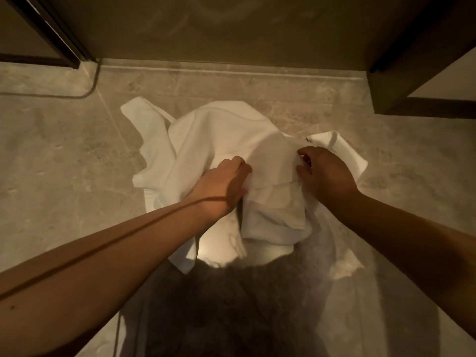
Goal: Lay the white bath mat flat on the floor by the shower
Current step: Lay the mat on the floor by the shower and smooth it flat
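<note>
The white bath mat (219,140) is bunched and folded over itself, part of it hanging between my hands and part resting on the beige stone floor (51,155) just in front of the shower threshold (231,73). My left hand (222,185) grips a fold near the mat's middle. My right hand (325,173) pinches a fold on the mat's right side, with a loose corner sticking out behind it. The lower part of the mat droops toward me.
A dark door frame (59,34) stands at the far left and a dark-edged panel (401,81) at the far right. The glass shower wall (231,27) rises behind the threshold. My dark shadow (231,305) falls over the floor below.
</note>
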Available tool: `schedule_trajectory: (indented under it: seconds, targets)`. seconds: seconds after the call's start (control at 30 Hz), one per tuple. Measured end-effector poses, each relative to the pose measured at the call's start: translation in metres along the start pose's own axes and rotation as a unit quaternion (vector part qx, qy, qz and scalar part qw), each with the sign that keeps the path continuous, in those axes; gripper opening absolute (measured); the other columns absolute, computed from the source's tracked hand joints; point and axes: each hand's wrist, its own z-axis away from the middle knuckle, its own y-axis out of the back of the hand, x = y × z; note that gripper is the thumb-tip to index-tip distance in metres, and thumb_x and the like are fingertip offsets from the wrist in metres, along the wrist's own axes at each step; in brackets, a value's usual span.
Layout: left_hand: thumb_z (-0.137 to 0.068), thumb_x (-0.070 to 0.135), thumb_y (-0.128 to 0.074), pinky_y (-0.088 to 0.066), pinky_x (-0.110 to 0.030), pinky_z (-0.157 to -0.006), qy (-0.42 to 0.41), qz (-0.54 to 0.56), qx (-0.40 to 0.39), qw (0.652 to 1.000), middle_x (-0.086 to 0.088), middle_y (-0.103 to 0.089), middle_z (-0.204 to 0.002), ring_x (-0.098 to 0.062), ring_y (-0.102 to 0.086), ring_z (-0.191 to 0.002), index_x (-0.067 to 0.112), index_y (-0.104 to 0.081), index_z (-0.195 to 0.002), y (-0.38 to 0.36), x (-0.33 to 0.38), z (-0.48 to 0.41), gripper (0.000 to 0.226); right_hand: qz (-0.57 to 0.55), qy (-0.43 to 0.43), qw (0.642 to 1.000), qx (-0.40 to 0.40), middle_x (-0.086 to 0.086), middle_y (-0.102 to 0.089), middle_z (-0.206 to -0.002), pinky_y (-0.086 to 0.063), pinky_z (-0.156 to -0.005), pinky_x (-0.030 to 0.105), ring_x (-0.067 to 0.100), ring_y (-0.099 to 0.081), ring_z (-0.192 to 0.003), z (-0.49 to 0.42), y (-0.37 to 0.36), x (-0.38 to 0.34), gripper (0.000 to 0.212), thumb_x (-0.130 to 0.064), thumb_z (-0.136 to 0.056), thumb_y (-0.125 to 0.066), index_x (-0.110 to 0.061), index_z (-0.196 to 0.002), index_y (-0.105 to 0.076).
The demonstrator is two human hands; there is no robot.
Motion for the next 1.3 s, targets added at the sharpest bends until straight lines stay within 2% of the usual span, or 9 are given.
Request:
schedule_trajectory:
  seconds: [0.1,0.23,0.4,0.5,0.6,0.7,0.87,1.13,1.3]
  targets:
    - [-0.082,0.006,-0.049,-0.042,-0.044,-0.069,0.021,0.011,0.013,1.000,-0.009,-0.050,-0.107,-0.029,-0.047,-0.093,0.009,-0.052,-0.109,-0.006,0.000,-0.003,0.028,-0.007,-0.003,1.000,0.004,0.008,-0.064,-0.111,-0.046,-0.087,0.034,0.023,-0.059,-0.100,-0.001,-0.001,0.000,0.032,-0.020,-0.089,-0.056,-0.013,-0.121,-0.057]
    - [-0.077,0.006,-0.051,-0.040,-0.042,-0.064,0.024,-0.006,0.017,1.000,-0.007,-0.052,-0.100,-0.029,-0.048,-0.089,0.011,-0.052,-0.103,-0.008,-0.005,-0.005,0.026,-0.019,-0.004,1.000,0.015,0.007,-0.065,-0.106,-0.044,-0.082,0.029,0.021,-0.060,-0.095,0.001,0.001,-0.003,0.028,-0.017,-0.089,-0.057,-0.013,-0.117,-0.059]
    - [-0.071,0.009,-0.058,-0.044,-0.046,-0.065,0.014,-0.007,0.016,1.000,-0.007,-0.053,-0.099,-0.029,-0.048,-0.089,0.010,-0.054,-0.101,0.004,-0.003,0.007,0.030,-0.030,0.009,0.999,0.025,0.005,-0.066,-0.100,-0.046,-0.074,0.030,0.020,-0.061,-0.088,0.007,0.011,-0.008,0.026,-0.017,-0.089,-0.057,-0.013,-0.114,-0.060]
    - [-0.085,0.015,-0.053,-0.044,-0.046,-0.067,-0.002,-0.006,0.026,1.000,-0.006,-0.052,-0.102,-0.026,-0.049,-0.091,0.011,-0.054,-0.103,0.017,-0.003,0.017,0.019,-0.027,0.018,0.999,0.020,0.000,-0.066,-0.096,-0.043,-0.069,0.029,0.015,-0.059,-0.083,0.011,0.017,-0.014,0.022,-0.020,-0.088,-0.056,-0.017,-0.110,-0.061]
    - [-0.087,0.018,-0.045,-0.045,-0.046,-0.067,-0.035,-0.009,0.024,0.999,-0.009,-0.053,-0.103,-0.027,-0.049,-0.090,0.008,-0.053,-0.106,0.032,-0.004,0.032,0.022,-0.028,0.026,0.999,0.020,-0.005,-0.064,-0.095,-0.046,-0.071,0.029,0.013,-0.058,-0.082,0.018,0.024,-0.023,0.021,-0.023,-0.089,-0.056,-0.022,-0.109,-0.061]
    - [-0.089,0.019,-0.045,-0.045,-0.046,-0.070,-0.044,-0.013,0.027,0.999,-0.009,-0.053,-0.100,-0.026,-0.049,-0.089,0.007,-0.053,-0.104,0.040,-0.005,0.048,0.021,-0.024,0.061,0.997,0.031,0.000,-0.064,-0.096,-0.047,-0.074,0.030,0.016,-0.059,-0.082,0.028,0.029,-0.034,0.025,-0.020,-0.087,-0.059,-0.020,-0.112,-0.061]
    - [-0.090,0.014,-0.053,-0.046,-0.044,-0.071,-0.028,-0.044,0.025,0.998,-0.005,-0.052,-0.101,-0.020,-0.047,-0.090,0.013,-0.052,-0.105,0.050,-0.014,0.073,0.015,-0.015,0.116,0.993,0.032,0.003,-0.064,-0.097,-0.038,-0.071,0.025,0.019,-0.057,-0.083,0.048,0.031,-0.053,0.028,-0.016,-0.084,-0.063,-0.015,-0.112,-0.061]
    - [-0.086,0.014,-0.052,-0.045,-0.045,-0.074,-0.028,-0.054,-0.005,0.998,-0.007,-0.053,-0.101,-0.023,-0.047,-0.091,0.013,-0.054,-0.104,0.056,-0.028,0.113,0.019,-0.028,0.167,0.985,-0.026,-0.010,-0.054,-0.086,-0.031,-0.067,0.015,0.007,-0.046,-0.073,0.076,0.016,-0.074,0.041,-0.019,-0.085,-0.064,-0.022,-0.125,-0.054]
    - [-0.090,0.014,-0.052,-0.045,-0.041,-0.073,-0.036,-0.094,-0.020,0.995,-0.007,-0.053,-0.104,-0.023,-0.048,-0.091,0.012,-0.055,-0.107,0.052,-0.035,0.130,0.017,-0.015,0.185,0.980,-0.070,-0.003,-0.064,-0.092,-0.034,-0.068,0.018,0.006,-0.049,-0.073,0.084,0.000,-0.083,0.037,-0.027,-0.091,-0.055,-0.022,-0.128,-0.051]
